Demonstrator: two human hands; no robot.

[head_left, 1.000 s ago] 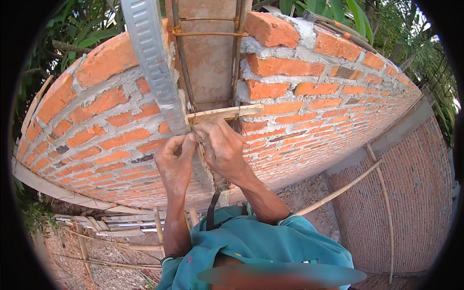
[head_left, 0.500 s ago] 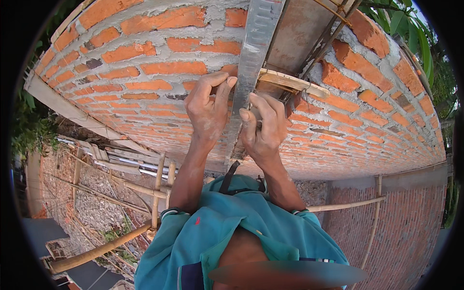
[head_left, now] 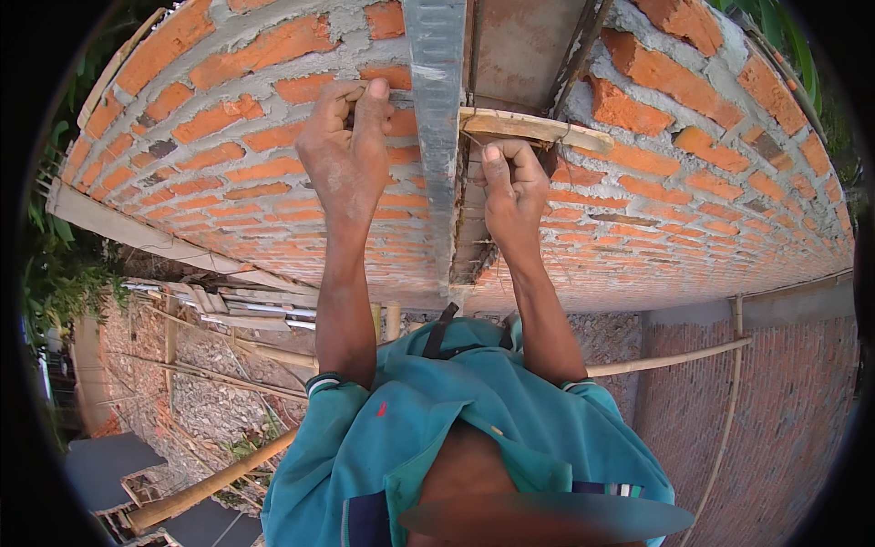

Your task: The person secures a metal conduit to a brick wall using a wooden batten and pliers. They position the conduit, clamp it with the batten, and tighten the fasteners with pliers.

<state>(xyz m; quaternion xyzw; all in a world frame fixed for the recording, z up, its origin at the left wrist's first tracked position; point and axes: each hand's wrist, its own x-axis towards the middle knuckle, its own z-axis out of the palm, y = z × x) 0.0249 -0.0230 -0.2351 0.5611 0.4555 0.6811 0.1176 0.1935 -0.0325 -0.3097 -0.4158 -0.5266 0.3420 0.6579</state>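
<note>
My left hand (head_left: 346, 150) is raised in front of the brick wall, left of a grey metal channel (head_left: 436, 100). Its fingers are curled in with the thumb upright; whatever they may hold is hidden. Right of the channel, my right hand (head_left: 516, 187) pinches thumb against forefinger on what looks like a thin wire (head_left: 472, 139). This wire runs up toward a short wooden slat (head_left: 538, 128), which lies across the recess just above the hand.
Orange brickwork with grey mortar (head_left: 273, 170) spreads on both sides of the channel. Bamboo poles (head_left: 214, 479) cross below at left, over rubble ground (head_left: 205, 356). Another bamboo pole (head_left: 670, 356) stands at right before a further brick wall (head_left: 793, 401). Leaves (head_left: 68, 246) hang at far left.
My hands have moved apart: the left went up and leftward, away from the channel; the right rose and shifted right, close under the wooden slat. The view has shifted a little.
</note>
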